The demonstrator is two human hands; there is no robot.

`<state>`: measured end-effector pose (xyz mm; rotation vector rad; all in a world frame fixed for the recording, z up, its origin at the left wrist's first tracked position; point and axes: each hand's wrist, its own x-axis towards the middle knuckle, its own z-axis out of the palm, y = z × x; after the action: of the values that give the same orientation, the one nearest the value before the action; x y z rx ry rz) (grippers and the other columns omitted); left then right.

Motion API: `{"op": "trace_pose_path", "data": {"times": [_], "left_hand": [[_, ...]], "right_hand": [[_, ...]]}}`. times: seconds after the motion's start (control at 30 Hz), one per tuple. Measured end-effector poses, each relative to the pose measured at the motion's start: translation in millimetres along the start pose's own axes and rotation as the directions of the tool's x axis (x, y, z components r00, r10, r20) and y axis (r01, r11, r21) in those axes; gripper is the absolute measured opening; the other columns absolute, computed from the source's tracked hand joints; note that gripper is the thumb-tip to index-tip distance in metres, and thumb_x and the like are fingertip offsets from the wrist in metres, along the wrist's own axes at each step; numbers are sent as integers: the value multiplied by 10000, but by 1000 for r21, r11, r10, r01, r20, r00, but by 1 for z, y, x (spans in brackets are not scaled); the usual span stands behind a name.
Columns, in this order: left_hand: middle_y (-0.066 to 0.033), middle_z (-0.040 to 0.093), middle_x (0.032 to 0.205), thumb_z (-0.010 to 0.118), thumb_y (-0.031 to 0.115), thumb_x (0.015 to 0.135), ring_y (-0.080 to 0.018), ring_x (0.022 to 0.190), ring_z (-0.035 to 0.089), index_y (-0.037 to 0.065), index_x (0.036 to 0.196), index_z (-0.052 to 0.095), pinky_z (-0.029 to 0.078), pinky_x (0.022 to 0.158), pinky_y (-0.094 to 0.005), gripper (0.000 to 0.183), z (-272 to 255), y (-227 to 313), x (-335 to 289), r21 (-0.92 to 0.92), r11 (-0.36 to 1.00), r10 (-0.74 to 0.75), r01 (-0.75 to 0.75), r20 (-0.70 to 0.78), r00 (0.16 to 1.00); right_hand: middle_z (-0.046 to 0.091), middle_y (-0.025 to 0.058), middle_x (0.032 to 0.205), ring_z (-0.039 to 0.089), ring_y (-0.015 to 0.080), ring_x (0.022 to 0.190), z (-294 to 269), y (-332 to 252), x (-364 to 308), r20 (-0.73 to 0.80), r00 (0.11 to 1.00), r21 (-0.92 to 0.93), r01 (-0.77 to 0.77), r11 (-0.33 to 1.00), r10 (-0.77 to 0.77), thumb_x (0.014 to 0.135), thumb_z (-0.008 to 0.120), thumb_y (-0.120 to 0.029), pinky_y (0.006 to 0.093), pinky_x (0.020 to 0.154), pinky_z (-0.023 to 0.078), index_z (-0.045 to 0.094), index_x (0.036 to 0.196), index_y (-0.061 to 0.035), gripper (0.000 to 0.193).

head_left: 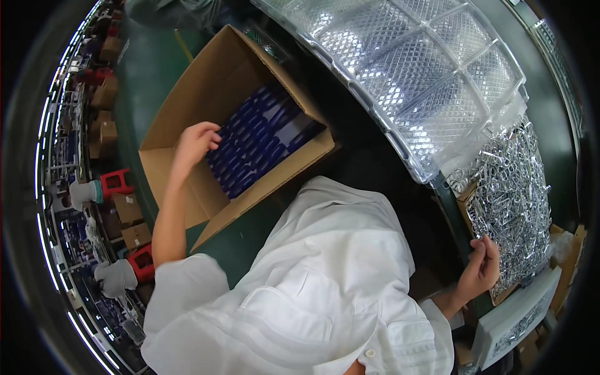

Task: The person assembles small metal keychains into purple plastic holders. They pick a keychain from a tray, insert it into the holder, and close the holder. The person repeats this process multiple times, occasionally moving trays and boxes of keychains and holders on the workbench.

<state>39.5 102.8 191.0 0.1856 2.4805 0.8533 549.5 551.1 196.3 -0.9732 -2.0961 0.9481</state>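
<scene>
A white work coat [325,281] fills the foreground, and beyond it an open cardboard box [187,106] surrounds the left hand [197,142], whose grip curls loosely onto the blue packs [259,147] stacked inside. The right hand [482,267] rests at the near edge of a heap of small metal clips [509,194] (fingers bent, though whether they pinch one I cannot tell).

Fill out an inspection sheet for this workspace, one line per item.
Surface: dark bench, mostly covered.
Job's things: open cardboard box on the green floor, packed with blue packs; pile of small shiny metal clips on the bench.
Clutter: clear plastic compartment trays, white tray.
Hands: left hand reaches into the box onto the packs; right hand at the clip pile's edge.
Cables: nothing seen.
Surroundings: stacked cartons, red stools.
</scene>
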Motion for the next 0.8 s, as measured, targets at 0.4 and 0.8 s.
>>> {"op": "trace_pose_path", "data": {"times": [0.4, 0.8], "left_hand": [[-238, 737, 1115, 734, 417, 923, -438, 1056, 695, 39, 1235, 707, 547, 887, -493, 491, 199, -131, 187, 443, 865, 202, -234, 120, 972], [-126, 714, 923, 676, 0, 943, -149, 718, 684, -5, 1195, 735, 525, 610, -315, 258, 20, 163, -101, 173, 729, 664, -662, 58, 746]], "right_hand": [[747, 142, 843, 750, 215, 742, 3, -61, -4, -115, 988, -338, 62, 939, -107, 887, 679, 114, 297, 631, 562, 721, 1085, 21, 223], [571, 249, 1455, 704, 329, 1041, 77, -127, 18, 67, 886, 205, 438, 875, -459, 784, 882, -150, 377, 784, 615, 579, 1436, -20, 731]]}}
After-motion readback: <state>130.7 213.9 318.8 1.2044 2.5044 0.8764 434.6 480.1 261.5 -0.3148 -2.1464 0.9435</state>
